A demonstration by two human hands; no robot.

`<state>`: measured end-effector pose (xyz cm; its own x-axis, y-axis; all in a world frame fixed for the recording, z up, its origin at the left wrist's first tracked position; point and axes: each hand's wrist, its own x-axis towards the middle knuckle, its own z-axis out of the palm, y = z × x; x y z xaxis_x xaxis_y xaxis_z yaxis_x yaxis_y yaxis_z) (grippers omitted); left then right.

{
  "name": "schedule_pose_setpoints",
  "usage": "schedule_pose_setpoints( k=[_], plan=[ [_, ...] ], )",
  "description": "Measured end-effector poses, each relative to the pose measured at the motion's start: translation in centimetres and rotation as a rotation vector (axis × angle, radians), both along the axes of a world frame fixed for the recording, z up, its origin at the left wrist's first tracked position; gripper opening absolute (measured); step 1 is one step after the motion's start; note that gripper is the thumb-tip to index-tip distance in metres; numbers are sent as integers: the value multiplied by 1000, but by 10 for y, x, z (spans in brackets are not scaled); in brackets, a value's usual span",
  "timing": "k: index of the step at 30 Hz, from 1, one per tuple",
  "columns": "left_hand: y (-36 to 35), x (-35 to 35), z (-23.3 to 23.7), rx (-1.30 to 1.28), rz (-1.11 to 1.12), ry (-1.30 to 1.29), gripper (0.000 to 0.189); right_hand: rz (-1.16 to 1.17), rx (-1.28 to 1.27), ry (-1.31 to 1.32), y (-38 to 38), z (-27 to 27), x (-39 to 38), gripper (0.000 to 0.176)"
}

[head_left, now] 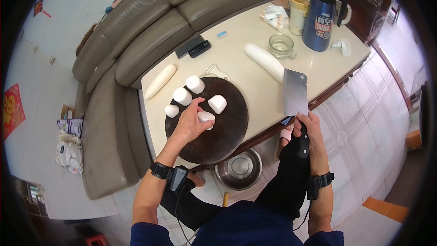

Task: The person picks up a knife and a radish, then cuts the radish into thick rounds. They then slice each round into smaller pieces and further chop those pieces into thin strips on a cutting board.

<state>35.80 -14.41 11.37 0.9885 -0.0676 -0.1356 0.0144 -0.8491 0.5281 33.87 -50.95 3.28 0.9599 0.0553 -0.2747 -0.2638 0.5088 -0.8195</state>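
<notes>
My left hand is closed around a white radish piece over the round dark chopping board. Several more cut radish chunks lie on the board, among them one chunk just beyond my fingers and another at the far rim. In my right hand is a cleaver, gripped by its black handle, blade pointing up and away at the table's near edge. A whole peeled radish lies to the left of the blade, and a second radish rests left of the board.
A peeler lies behind the board. Farther back are a black case, a glass mug, a blue thermos and a yellow bottle. Below the table edge, a metal basin sits on the floor.
</notes>
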Motion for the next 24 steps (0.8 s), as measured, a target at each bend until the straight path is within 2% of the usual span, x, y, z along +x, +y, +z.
schedule_pose_setpoints(
  k=[3,7,11,12,14,16,18,20,22,24],
  plan=[
    [13,-13,-7,-125,117,-68,67,-12,3,14,0,-2,1,13],
    [46,-36,-22,-167,253,-195,63,-1,14,-3,3,3,0,13],
    [68,-71,-31,-319,243,-166,64,0,19,-6,3,0,1,14],
    [69,-78,-33,-320,256,-167,64,2,30,-7,2,-2,1,14],
    [65,-86,-36,-310,144,-182,67,18,2,-15,3,-4,2,13],
    [50,-92,-22,-284,115,-153,69,28,-33,-27,3,-4,3,12],
    [37,-94,-6,-128,74,-137,69,35,-33,-28,5,-4,2,12],
    [39,-87,-4,-122,71,-132,67,39,-31,-36,7,-2,3,12],
    [46,-80,-5,-61,15,-234,60,37,-37,-12,10,2,4,12],
    [61,-70,-5,-28,79,-297,58,45,-8,-10,11,3,4,11]
  ],
)
